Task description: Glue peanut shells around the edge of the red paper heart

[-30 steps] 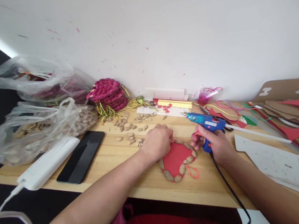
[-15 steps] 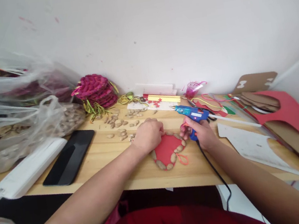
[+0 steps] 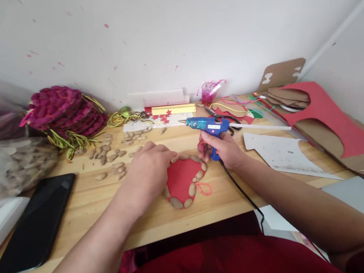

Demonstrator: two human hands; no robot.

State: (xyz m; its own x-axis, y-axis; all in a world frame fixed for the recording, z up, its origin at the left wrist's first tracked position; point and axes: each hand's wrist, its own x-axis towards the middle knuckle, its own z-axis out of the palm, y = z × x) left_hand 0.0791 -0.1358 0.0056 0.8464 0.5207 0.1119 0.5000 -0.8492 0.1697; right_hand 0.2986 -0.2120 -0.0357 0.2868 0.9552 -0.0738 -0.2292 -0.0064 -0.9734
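On the wooden table lies a red heart-shaped card with peanuts along its rim. An orange loop of cord sticks out at its lower right. My left hand curls over the heart's left edge, its fingertips against a peanut on the rim and partly hidden. My right hand is wrapped round the handle of a blue glue gun, whose nozzle points left above the table. A white glue stick juts from its back, and its black cable hangs toward the table's front edge.
Loose peanuts lie behind my left hand. At left are a black phone, a white box-like object, a bag of peanuts and stacked magenta woven pieces. Scissors, white paper and cut red card lie right.
The view has shifted, so the table's things appear farther left. My left hand stays at the heart's edge, with its fingers slightly repositioned. My right hand still holds the glue gun.
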